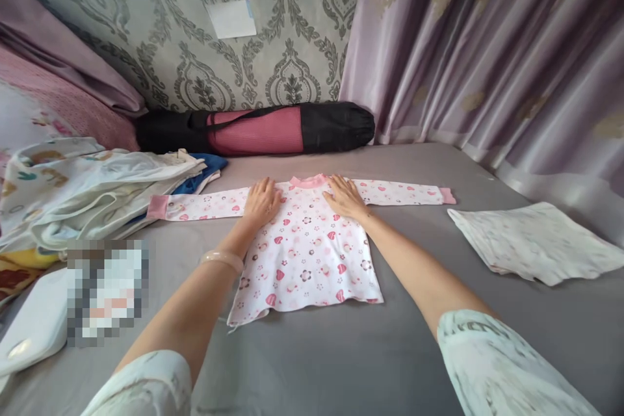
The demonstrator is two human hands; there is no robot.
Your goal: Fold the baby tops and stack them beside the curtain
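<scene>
A small white long-sleeved shirt (307, 253) with pink hearts and flowers lies spread on the grey sheet (331, 364). Its pink collar points away from me, and both sleeves stretch straight out to the sides, ending in pink cuffs. My left hand (263, 201) rests flat on the left shoulder of the shirt, fingers extended. On the opposite shoulder, beside the collar, my right hand (345, 196) lies with its fingers spread. Neither hand grips the cloth. A pale bangle (221, 260) circles my left wrist.
A folded pale cloth (541, 240) lies to the right. Piled clothes (112, 188) are at left, near a white flat object (36, 318) and a blurred-out item (110, 292). A black and pink long bag (258, 130) lies against the wall; curtains (487, 45) hang right.
</scene>
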